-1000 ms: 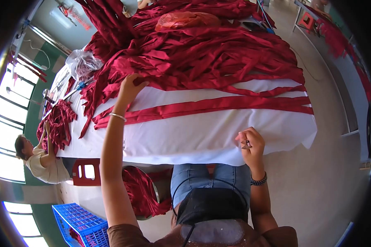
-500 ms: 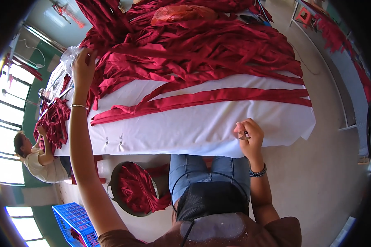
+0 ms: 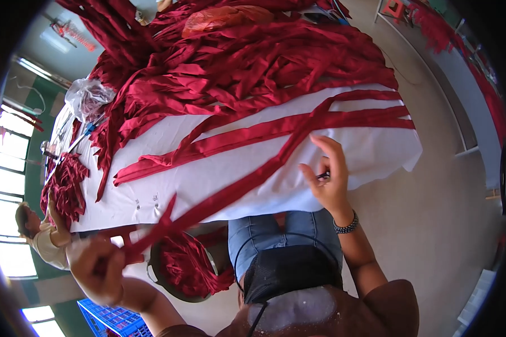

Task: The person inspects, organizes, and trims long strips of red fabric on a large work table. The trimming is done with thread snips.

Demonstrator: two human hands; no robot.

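My left hand (image 3: 98, 269), blurred by motion, is closed on the end of a long dark red fabric strip (image 3: 225, 199). The strip runs taut and slanting from that hand up across the white-covered table (image 3: 219, 208) to its far right side. My right hand (image 3: 331, 174) is over the table's near edge, just below the strip. Its thumb and forefinger are stretched apart, while the other fingers curl around a small dark object (image 3: 323, 176) too small to name. Flat red strips (image 3: 208, 147) lie across the table beyond the held strip.
A tangled heap of red strips (image 3: 253, 67) covers the table's far part, with an orange plastic bag (image 3: 225, 19) on it. A clear plastic bag (image 3: 87, 100) lies at the left. Below stand a tub (image 3: 157, 275) of red fabric and a blue crate (image 3: 109, 317). Another person (image 3: 45, 238) works at left.
My left hand has come from the heap's left side down toward me, and now pulls a strip across the table. My right thumb and forefinger have opened out from a closed grip.
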